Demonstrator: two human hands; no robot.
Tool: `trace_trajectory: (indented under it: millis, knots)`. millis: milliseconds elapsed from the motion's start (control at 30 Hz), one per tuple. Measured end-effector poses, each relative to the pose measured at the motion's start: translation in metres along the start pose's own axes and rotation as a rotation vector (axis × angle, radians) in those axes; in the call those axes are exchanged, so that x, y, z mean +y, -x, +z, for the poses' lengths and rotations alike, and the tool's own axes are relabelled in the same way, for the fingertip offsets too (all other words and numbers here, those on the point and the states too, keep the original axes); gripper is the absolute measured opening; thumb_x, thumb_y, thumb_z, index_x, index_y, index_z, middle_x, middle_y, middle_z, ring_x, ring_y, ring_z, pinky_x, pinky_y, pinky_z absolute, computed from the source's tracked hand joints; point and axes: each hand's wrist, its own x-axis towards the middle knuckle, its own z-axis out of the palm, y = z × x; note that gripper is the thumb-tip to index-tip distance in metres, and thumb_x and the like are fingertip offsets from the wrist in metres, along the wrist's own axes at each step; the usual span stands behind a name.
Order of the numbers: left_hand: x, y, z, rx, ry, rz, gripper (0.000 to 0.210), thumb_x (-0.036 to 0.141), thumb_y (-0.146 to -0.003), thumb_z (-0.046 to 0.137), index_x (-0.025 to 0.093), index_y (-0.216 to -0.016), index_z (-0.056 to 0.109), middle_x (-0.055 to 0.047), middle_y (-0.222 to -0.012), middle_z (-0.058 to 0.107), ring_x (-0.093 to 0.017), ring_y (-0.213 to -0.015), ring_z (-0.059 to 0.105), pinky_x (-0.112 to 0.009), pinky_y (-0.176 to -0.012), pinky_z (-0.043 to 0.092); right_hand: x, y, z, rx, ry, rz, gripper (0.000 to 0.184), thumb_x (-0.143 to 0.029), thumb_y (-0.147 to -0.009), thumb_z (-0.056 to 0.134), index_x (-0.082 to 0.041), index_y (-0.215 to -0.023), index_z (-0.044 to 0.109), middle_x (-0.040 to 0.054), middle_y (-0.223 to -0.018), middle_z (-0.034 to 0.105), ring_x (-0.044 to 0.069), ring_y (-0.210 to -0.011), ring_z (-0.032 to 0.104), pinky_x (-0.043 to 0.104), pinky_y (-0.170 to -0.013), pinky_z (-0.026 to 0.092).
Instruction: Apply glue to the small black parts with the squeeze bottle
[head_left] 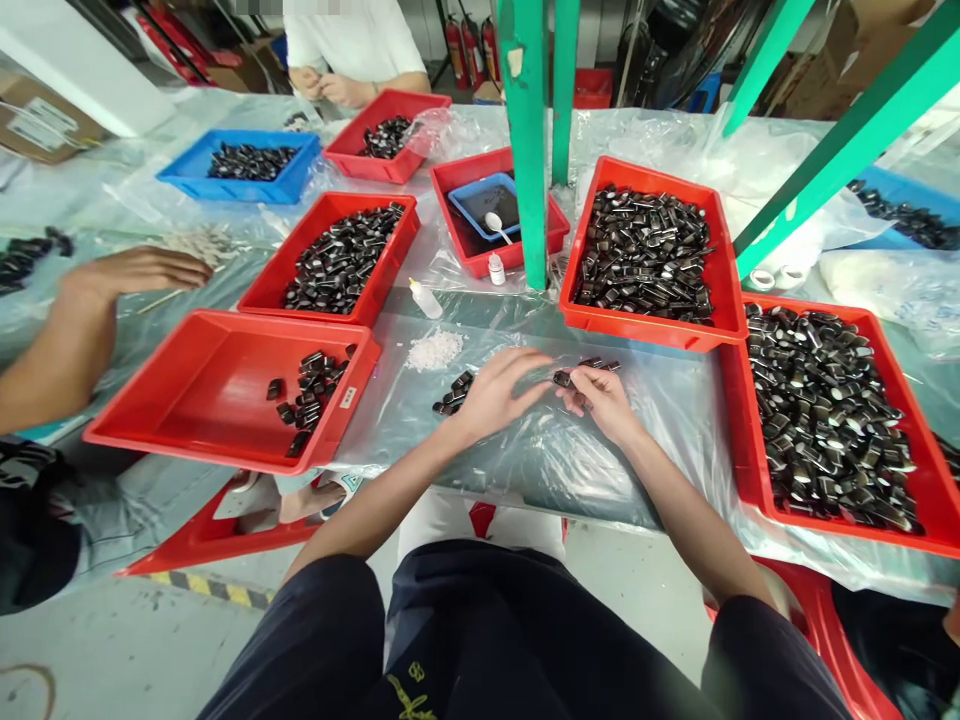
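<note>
Work looks only partway done to me from afar: my right hand pinches one black piece over the worktop, my left hand is spread beside it, and the small pile seems not done yet.

Along the near edge of the film-covered table, a bare strip gives passage between the shallow red plastic tray on the left and the heaped red plastic bin on the right. Toward the far edge, a second filled red bin and an upright green metal post block the way. Beside the left hand, small glossy black pieces, a loose white pile and a white yellow-capped bottle narrow the room.
</note>
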Motion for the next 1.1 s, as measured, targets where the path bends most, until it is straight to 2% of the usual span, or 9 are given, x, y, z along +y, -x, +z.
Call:
trace_trajectory:
  millis: [67,133,233,367,533,667,733,867,1100]
  knots:
    - [-0.022,-0.002,-0.002,-0.02,-0.074,-0.121,0.029,0.035,-0.107,0.055,0.021,-0.125,0.073,-0.012,-0.122,0.077,-0.027,-0.117,0.072,-0.045,-0.106,0.056,-0.001,-0.002,-0.003,0.032,-0.017,0.0,0.057,-0.074,-0.078,0.084,-0.019,-0.092,0.076,0.0044,-0.072,0.074,0.011,-0.051,0.051,0.027,-0.044,0.036]
    - [-0.041,-0.004,-0.003,-0.141,-0.194,-0.196,0.026,0.028,-0.105,0.054,0.02,-0.115,0.076,-0.013,-0.12,0.078,-0.03,-0.114,0.072,-0.048,-0.106,0.054,-0.003,-0.003,-0.005,0.059,-0.03,-0.002,0.058,-0.073,-0.078,0.084,-0.019,-0.098,0.077,0.0047,-0.076,0.076,0.011,-0.052,0.053,0.025,-0.044,0.036]
    - [-0.058,-0.005,0.0,-0.314,-0.315,-0.193,0.027,0.027,-0.103,0.054,0.019,-0.113,0.078,-0.015,-0.118,0.077,-0.033,-0.116,0.071,-0.049,-0.104,0.054,-0.003,-0.004,-0.007,0.071,-0.051,0.006,0.058,-0.069,-0.077,0.086,-0.02,-0.107,0.078,0.0051,-0.082,0.079,0.01,-0.055,0.056,0.024,-0.044,0.037]
    - [-0.06,-0.007,0.006,-0.396,-0.38,-0.125,0.033,0.024,-0.104,0.049,0.018,-0.118,0.078,-0.015,-0.115,0.077,-0.032,-0.115,0.071,-0.047,-0.101,0.054,0.0,-0.006,-0.01,0.051,-0.046,0.021,0.06,-0.066,-0.076,0.089,-0.02,-0.113,0.077,0.0067,-0.089,0.081,0.011,-0.058,0.059,0.023,-0.044,0.038]
    - [-0.052,-0.014,0.008,-0.356,-0.259,-0.155,0.03,0.029,-0.104,0.052,0.018,-0.109,0.079,-0.013,-0.111,0.078,-0.03,-0.108,0.073,-0.043,-0.097,0.056,0.008,-0.009,-0.012,0.049,0.054,-0.01,0.059,-0.066,-0.078,0.085,-0.02,-0.113,0.076,0.0057,-0.09,0.079,0.012,-0.06,0.06,0.023,-0.044,0.039]
    - [-0.032,-0.017,0.002,-0.205,0.112,-0.215,0.025,0.04,-0.1,0.063,0.02,-0.102,0.078,-0.008,-0.103,0.078,-0.022,-0.094,0.073,-0.034,-0.084,0.056,0.011,-0.008,-0.011,0.031,0.149,-0.065,0.055,-0.065,-0.082,0.083,-0.021,-0.114,0.075,0.0044,-0.091,0.077,0.011,-0.062,0.061,0.024,-0.047,0.041]
    - [-0.019,-0.018,-0.002,-0.15,0.258,-0.21,0.026,0.043,-0.099,0.065,0.02,-0.1,0.078,-0.006,-0.098,0.078,-0.019,-0.089,0.07,-0.032,-0.083,0.055,0.011,-0.007,-0.011,0.006,0.177,-0.077,0.053,-0.065,-0.084,0.081,-0.021,-0.114,0.075,0.0044,-0.091,0.077,0.012,-0.063,0.061,0.025,-0.049,0.042]
    - [-0.004,-0.021,-0.009,-0.163,0.352,-0.186,0.025,0.042,-0.098,0.067,0.021,-0.096,0.079,-0.005,-0.096,0.078,-0.018,-0.084,0.068,-0.032,-0.083,0.055,0.009,-0.005,-0.011,-0.035,0.198,-0.077,0.054,-0.068,-0.085,0.079,-0.021,-0.113,0.075,0.0039,-0.088,0.075,0.013,-0.063,0.061,0.026,-0.049,0.043]
    - [-0.006,-0.018,-0.008,-0.164,0.414,-0.185,0.023,0.041,-0.097,0.068,0.02,-0.094,0.078,-0.005,-0.094,0.077,-0.017,-0.083,0.067,-0.032,-0.083,0.055,0.007,-0.005,-0.011,-0.071,0.206,-0.054,0.057,-0.072,-0.084,0.078,-0.021,-0.109,0.077,0.0037,-0.086,0.074,0.013,-0.063,0.061,0.025,-0.049,0.041]
